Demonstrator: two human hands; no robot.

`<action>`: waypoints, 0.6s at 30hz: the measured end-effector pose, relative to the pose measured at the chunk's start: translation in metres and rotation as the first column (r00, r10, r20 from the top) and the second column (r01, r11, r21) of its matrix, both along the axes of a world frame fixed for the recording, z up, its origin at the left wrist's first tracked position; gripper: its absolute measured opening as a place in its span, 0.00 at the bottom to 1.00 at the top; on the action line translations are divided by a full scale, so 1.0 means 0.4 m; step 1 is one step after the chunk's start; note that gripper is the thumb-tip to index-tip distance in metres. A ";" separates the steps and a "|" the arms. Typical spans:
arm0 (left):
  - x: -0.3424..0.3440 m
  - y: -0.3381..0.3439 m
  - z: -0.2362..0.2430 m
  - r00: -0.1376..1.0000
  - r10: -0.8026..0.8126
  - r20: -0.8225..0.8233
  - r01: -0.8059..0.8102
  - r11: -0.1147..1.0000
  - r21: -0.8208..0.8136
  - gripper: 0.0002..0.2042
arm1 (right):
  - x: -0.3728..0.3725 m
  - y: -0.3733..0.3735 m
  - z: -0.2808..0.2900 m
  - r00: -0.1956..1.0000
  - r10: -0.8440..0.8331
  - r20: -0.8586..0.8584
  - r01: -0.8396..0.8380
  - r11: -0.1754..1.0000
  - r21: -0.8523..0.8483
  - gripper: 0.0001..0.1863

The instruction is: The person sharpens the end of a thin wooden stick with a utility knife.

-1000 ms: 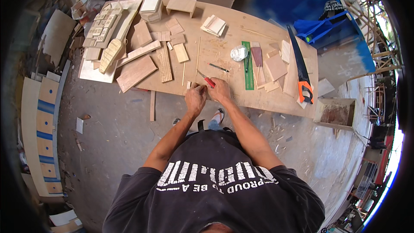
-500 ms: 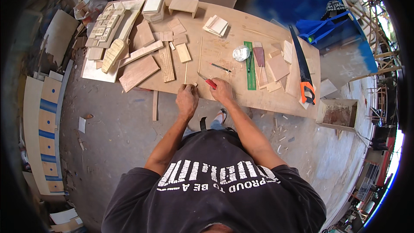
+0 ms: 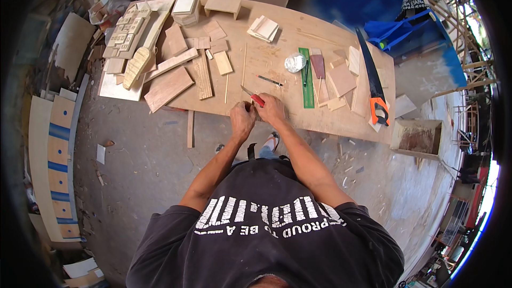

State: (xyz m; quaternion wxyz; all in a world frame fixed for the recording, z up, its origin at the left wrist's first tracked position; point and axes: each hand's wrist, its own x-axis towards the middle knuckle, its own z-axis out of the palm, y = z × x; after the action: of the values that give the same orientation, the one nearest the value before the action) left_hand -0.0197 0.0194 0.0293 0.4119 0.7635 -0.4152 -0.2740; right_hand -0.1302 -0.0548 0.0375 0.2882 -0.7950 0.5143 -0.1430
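Observation:
My right hand (image 3: 272,109) grips a small knife with a red handle (image 3: 256,98); its blade points up and to the left over the plywood tabletop (image 3: 282,42). My left hand (image 3: 242,119) is closed at the table's near edge, right beside the right hand. It seems to pinch a small piece of wood, which is too small to make out. A thin wooden stick (image 3: 226,88) lies just left of the hands, and a second thin stick (image 3: 245,65) lies farther back.
Wood offcuts and planks (image 3: 168,89) crowd the table's left half. A green ruler (image 3: 306,78), a pencil (image 3: 269,80), crumpled foil (image 3: 294,62) and an orange-handled handsaw (image 3: 373,82) lie to the right. A small wooden box (image 3: 417,137) sits on the concrete floor.
My left hand has moved right and closer to the right hand at the table edge. The knife stays in my right hand, hardly shifted.

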 end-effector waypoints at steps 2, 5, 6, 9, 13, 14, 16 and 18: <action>0.001 -0.001 -0.003 0.999 -0.001 0.050 0.002 1.000 -0.017 0.08 | 0.001 0.001 0.002 1.000 -0.005 0.004 0.005 1.000 0.000 0.10; -0.005 -0.003 -0.007 0.999 0.025 0.042 -0.024 0.999 -0.027 0.08 | -0.003 -0.001 -0.006 1.000 -0.007 0.012 0.007 1.000 0.003 0.10; -0.007 -0.004 -0.008 0.999 0.021 0.043 -0.020 0.999 -0.026 0.08 | -0.004 -0.002 -0.011 1.000 -0.007 0.022 0.007 1.000 -0.009 0.10; -0.003 -0.004 -0.021 0.996 0.026 0.089 -0.021 0.999 -0.049 0.09 | -0.001 0.000 -0.007 0.999 -0.008 0.036 0.009 1.000 -0.012 0.10; -0.004 -0.005 -0.017 0.988 0.011 0.155 0.000 0.997 -0.074 0.09 | -0.002 0.003 -0.003 0.999 -0.011 0.038 0.011 1.000 0.001 0.10; -0.004 -0.006 -0.016 0.986 0.001 0.167 0.010 0.998 -0.064 0.09 | -0.002 0.002 -0.002 0.999 -0.014 0.038 0.014 1.000 0.003 0.10; 0.000 -0.009 -0.017 0.986 -0.013 0.164 0.025 0.997 -0.073 0.09 | -0.001 0.002 0.000 1.000 -0.005 0.016 0.006 1.000 -0.011 0.09; 0.003 -0.009 -0.020 0.987 -0.024 0.161 0.037 0.996 -0.081 0.09 | -0.001 0.002 0.005 1.000 -0.010 0.015 0.010 1.000 0.003 0.09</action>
State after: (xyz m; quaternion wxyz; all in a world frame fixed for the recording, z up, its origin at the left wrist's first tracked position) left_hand -0.0185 0.0158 0.0213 0.4048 0.7586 -0.4696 -0.2005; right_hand -0.1304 -0.0539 0.0395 0.2926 -0.7908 0.5164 -0.1497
